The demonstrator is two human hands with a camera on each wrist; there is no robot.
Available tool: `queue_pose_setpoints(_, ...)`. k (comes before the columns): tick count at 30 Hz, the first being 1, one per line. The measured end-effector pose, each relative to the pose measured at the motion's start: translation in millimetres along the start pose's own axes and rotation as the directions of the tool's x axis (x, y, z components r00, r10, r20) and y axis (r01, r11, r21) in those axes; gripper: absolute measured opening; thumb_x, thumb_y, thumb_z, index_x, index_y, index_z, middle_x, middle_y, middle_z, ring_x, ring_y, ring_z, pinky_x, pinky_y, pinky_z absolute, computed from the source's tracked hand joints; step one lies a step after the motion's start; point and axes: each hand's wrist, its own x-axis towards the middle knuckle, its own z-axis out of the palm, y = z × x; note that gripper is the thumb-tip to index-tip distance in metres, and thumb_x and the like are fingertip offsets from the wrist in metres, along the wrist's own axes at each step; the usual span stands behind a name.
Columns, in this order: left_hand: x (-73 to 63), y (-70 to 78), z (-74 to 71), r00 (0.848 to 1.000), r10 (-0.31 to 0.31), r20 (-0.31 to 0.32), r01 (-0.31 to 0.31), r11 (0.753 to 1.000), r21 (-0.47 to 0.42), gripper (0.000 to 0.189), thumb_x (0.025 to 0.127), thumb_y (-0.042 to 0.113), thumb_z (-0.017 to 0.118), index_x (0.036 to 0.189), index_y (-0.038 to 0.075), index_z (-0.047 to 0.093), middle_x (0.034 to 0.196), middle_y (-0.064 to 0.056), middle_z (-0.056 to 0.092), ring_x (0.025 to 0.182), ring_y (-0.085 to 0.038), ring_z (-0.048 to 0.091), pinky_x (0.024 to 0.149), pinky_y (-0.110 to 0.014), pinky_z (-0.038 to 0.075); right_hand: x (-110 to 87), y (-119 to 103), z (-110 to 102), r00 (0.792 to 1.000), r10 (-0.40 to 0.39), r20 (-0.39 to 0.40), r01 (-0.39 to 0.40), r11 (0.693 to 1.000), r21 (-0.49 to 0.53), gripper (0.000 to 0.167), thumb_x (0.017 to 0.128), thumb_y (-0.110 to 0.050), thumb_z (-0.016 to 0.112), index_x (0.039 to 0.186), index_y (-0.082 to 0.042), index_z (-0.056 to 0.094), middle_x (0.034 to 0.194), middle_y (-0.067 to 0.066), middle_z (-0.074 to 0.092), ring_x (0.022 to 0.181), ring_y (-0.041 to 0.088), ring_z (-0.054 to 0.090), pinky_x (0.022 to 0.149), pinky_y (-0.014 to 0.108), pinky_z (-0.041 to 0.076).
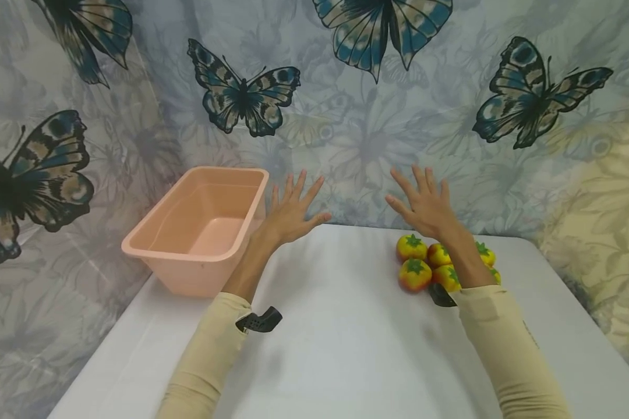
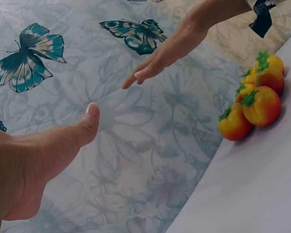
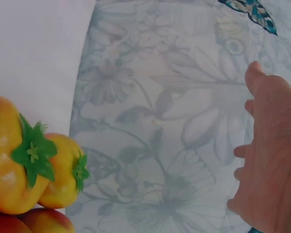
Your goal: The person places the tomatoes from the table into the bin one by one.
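My left hand (image 1: pixel 292 216) is raised with its fingers spread, beside the right wall of a pink plastic tub (image 1: pixel 188 256). Nothing is in it. Across from it my right hand (image 1: pixel 428 210) is also held up, fingers spread and holding nothing, above the far end of a group of persimmons (image 1: pixel 415 275). These are yellow-orange fruits with green leafy caps, several of them bunched in rows; the right forearm hides part of the group. In the right wrist view, two yellow persimmons (image 3: pixel 2 160) show close by at the lower left, apart from the hand.
A white table (image 1: pixel 335 349) spreads under both arms. Behind it hangs a grey-blue cloth backdrop (image 1: pixel 367 139) printted with butterflies and flowers. The tub stands at the table's left rear, its open top facing up. A black wrist device (image 1: pixel 259 320) sits at the left cuff.
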Motion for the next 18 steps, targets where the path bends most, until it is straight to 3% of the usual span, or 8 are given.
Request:
queue_pose_setpoints(12, -1.1, 5.5, -3.0, 1.000, -0.001, 0.002, 0.001, 1.000, 0.006, 0.084, 0.104, 0.066, 0.044, 0.167, 0.041, -0.005, 0.176, -0.007, -0.019, 0.163, -0.040, -0.019, 0.128, -0.067, -0.013, -7.1, -0.4, -9.0, 1.000, 0.004, -0.001, -0.004, 1.000, -0.015, 0.076, 0.106, -0.069, 0.030, 0.169, -0.031, 0.012, 0.175, 0.026, -0.003, 0.160, 0.054, -0.012, 0.121, 0.081, -0.008)
queue_pose_setpoints(18, -6.5, 10.9, -4.5, 1.000, 0.011, -0.009, -0.011, 1.000, 0.026, 0.083, 0.104, 0.066, 0.043, 0.168, 0.039, -0.001, 0.178, -0.011, -0.011, 0.163, -0.043, -0.013, 0.128, -0.069, -0.009, -11.3, -2.8, -11.2, 1.000, 0.002, 0.024, -0.002, 1.000, -0.005, 0.075, 0.107, -0.064, 0.035, 0.169, -0.029, 0.013, 0.174, 0.029, -0.003, 0.159, 0.055, -0.013, 0.120, 0.082, -0.006)
